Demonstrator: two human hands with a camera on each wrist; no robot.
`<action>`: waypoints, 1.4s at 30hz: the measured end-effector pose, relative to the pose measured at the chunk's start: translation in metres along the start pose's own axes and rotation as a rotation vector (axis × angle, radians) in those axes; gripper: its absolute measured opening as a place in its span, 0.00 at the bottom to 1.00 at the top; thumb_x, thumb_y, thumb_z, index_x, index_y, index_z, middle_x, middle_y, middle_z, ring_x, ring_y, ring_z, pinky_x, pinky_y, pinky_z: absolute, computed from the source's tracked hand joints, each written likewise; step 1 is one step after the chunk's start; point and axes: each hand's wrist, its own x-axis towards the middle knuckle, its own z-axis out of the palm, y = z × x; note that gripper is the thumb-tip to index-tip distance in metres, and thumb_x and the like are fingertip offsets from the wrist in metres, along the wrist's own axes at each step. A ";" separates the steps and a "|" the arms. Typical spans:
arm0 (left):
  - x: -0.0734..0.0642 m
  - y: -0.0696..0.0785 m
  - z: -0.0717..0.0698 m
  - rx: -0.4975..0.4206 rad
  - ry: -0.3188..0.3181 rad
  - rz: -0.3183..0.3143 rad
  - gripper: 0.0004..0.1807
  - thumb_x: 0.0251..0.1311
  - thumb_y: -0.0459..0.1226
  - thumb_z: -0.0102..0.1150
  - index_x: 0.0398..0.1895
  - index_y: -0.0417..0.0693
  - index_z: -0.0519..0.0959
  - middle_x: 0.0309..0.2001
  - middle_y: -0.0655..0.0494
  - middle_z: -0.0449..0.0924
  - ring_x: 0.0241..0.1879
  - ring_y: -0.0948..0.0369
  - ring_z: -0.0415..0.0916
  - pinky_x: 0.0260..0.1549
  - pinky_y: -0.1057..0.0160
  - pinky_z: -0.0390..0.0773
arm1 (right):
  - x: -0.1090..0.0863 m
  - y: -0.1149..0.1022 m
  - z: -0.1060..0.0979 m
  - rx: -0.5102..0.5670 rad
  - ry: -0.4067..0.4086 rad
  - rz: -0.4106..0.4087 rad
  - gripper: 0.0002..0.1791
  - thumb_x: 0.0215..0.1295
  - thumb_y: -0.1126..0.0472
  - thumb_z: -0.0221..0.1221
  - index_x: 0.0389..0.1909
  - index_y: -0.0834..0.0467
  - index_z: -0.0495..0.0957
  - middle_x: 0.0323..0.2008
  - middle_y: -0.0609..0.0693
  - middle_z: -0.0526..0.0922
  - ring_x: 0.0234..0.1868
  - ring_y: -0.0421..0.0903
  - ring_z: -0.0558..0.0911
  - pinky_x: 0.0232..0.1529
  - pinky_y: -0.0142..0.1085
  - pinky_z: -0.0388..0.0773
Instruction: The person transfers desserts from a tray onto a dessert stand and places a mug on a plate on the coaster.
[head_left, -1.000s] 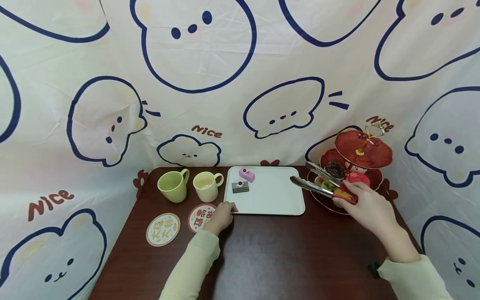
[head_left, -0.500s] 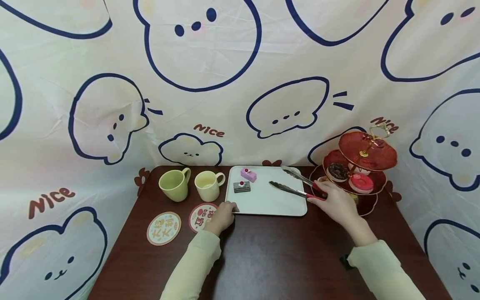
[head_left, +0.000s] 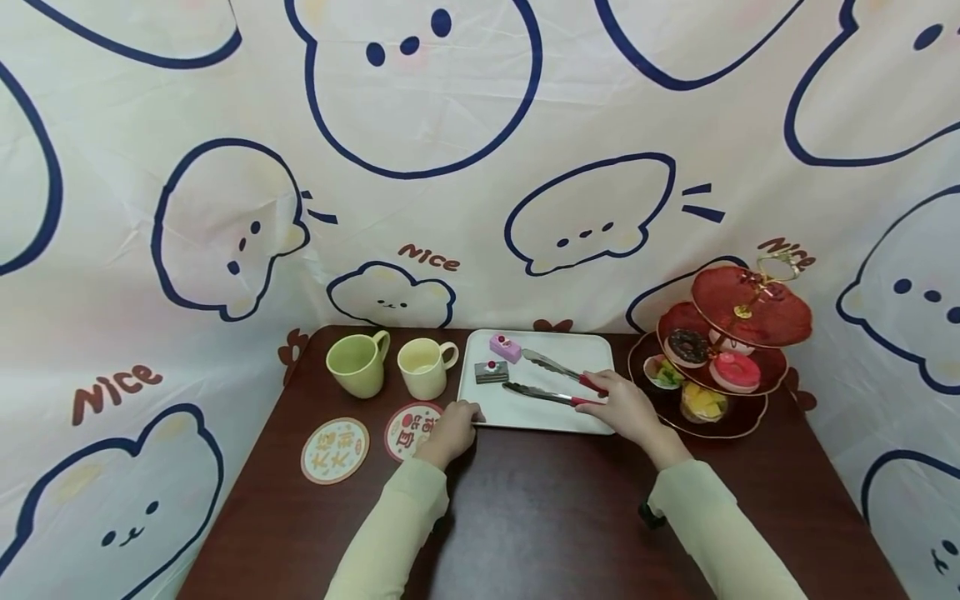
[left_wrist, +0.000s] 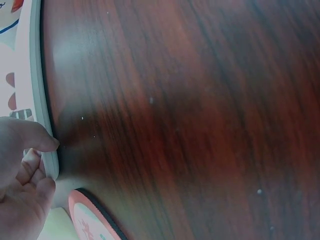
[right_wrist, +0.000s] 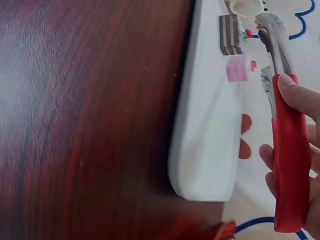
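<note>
Grasping red-handled tongs [right_wrist: 290,135] over the white tray [head_left: 525,415] on the worktop [head_left: 540,517], the right hand [head_left: 630,410] is cut off in its wrist view, while the left hand [head_left: 452,429] pinches the tray's near-left corner, partly hiding a red-edged coaster [head_left: 407,431].

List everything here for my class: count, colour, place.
Table: 1, dark brown, centre
Cloth: 1, white and blue, behind table
Tray: 1, white, on table
Mugs: 2, green and yellow, left of tray
Coasters: 2, cream and white, before mugs
Cakes: 2, purple and grey, on tray
Tongs: 1, red and silver, over tray
Stand: 1, mostly red, right of tray
Doughnuts: 2, dark brown and pink, middle tier
Another treat: 1, pale, middle tier
Fruit treats: 2, green and yellow, bottom tier
Dark item: 1, black, right wrist
Sleeves: 2, pale green, front
Left hand: 1, bare, holding tray corner
Right hand: 1, bare, holding tongs
</note>
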 end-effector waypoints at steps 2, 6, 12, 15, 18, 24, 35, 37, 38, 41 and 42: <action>0.001 0.000 0.000 0.003 -0.003 -0.003 0.14 0.53 0.18 0.57 0.36 0.39 0.85 0.35 0.47 0.81 0.43 0.48 0.80 0.47 0.51 0.81 | 0.004 -0.001 0.006 -0.002 -0.005 0.005 0.39 0.62 0.49 0.71 0.70 0.63 0.73 0.60 0.63 0.79 0.45 0.53 0.81 0.49 0.53 0.81; 0.001 0.000 -0.002 0.013 -0.006 -0.004 0.13 0.52 0.18 0.58 0.35 0.40 0.85 0.34 0.49 0.80 0.42 0.48 0.79 0.45 0.51 0.81 | 0.014 -0.004 0.017 -0.016 -0.020 0.015 0.40 0.63 0.48 0.71 0.71 0.63 0.72 0.60 0.62 0.78 0.44 0.52 0.80 0.49 0.52 0.80; 0.000 0.001 -0.002 0.002 -0.008 -0.003 0.14 0.52 0.18 0.58 0.34 0.41 0.85 0.34 0.49 0.79 0.40 0.49 0.79 0.44 0.52 0.81 | 0.025 -0.009 0.027 -0.040 -0.030 0.006 0.37 0.63 0.49 0.70 0.68 0.63 0.75 0.58 0.60 0.80 0.46 0.53 0.80 0.50 0.52 0.80; -0.001 0.001 -0.002 -0.002 -0.004 0.001 0.14 0.51 0.17 0.57 0.34 0.40 0.85 0.34 0.48 0.80 0.40 0.49 0.79 0.43 0.52 0.81 | 0.030 -0.011 0.031 -0.065 -0.035 0.011 0.35 0.64 0.49 0.70 0.68 0.62 0.76 0.57 0.60 0.80 0.51 0.56 0.81 0.53 0.54 0.79; -0.001 0.001 -0.001 0.002 0.001 0.013 0.14 0.50 0.17 0.57 0.34 0.39 0.85 0.34 0.48 0.80 0.40 0.49 0.79 0.43 0.53 0.81 | 0.033 -0.012 0.034 -0.079 -0.031 0.029 0.34 0.63 0.49 0.70 0.67 0.60 0.77 0.57 0.59 0.81 0.55 0.58 0.81 0.55 0.55 0.78; -0.001 0.001 0.000 0.010 0.001 0.018 0.13 0.50 0.18 0.58 0.34 0.39 0.85 0.33 0.49 0.79 0.39 0.49 0.79 0.43 0.53 0.81 | 0.036 -0.013 0.041 -0.078 0.003 0.016 0.31 0.63 0.52 0.71 0.64 0.60 0.80 0.54 0.57 0.83 0.54 0.58 0.81 0.55 0.54 0.77; -0.002 0.002 -0.005 0.024 0.018 0.000 0.12 0.50 0.19 0.60 0.34 0.40 0.85 0.33 0.48 0.80 0.40 0.49 0.79 0.43 0.52 0.81 | 0.033 -0.013 0.044 -0.081 0.045 0.033 0.27 0.61 0.53 0.73 0.60 0.57 0.83 0.51 0.56 0.85 0.50 0.58 0.83 0.51 0.54 0.79; -0.002 0.002 -0.005 0.021 0.017 0.000 0.12 0.50 0.18 0.60 0.34 0.40 0.85 0.34 0.48 0.80 0.40 0.48 0.79 0.43 0.52 0.81 | 0.032 -0.013 0.046 -0.072 0.048 0.028 0.28 0.60 0.53 0.73 0.60 0.58 0.83 0.51 0.56 0.85 0.51 0.58 0.83 0.51 0.54 0.79; -0.002 0.002 -0.005 0.023 0.018 0.003 0.12 0.50 0.18 0.60 0.34 0.40 0.85 0.34 0.48 0.80 0.40 0.48 0.79 0.43 0.52 0.81 | 0.032 -0.013 0.047 -0.067 0.052 0.026 0.28 0.60 0.53 0.73 0.60 0.58 0.83 0.51 0.56 0.85 0.51 0.58 0.83 0.52 0.54 0.79; -0.002 0.003 -0.005 0.021 0.012 0.005 0.13 0.50 0.18 0.60 0.34 0.40 0.85 0.34 0.48 0.80 0.40 0.48 0.79 0.44 0.52 0.81 | 0.032 -0.014 0.051 -0.055 0.066 0.020 0.28 0.59 0.53 0.73 0.59 0.59 0.84 0.52 0.57 0.85 0.52 0.59 0.83 0.51 0.54 0.79; -0.002 0.003 -0.004 0.020 0.010 0.005 0.13 0.50 0.18 0.60 0.34 0.40 0.85 0.34 0.48 0.80 0.40 0.48 0.79 0.44 0.52 0.81 | 0.032 -0.014 0.053 -0.049 0.070 0.020 0.28 0.59 0.54 0.74 0.59 0.59 0.84 0.52 0.57 0.85 0.52 0.59 0.83 0.51 0.54 0.79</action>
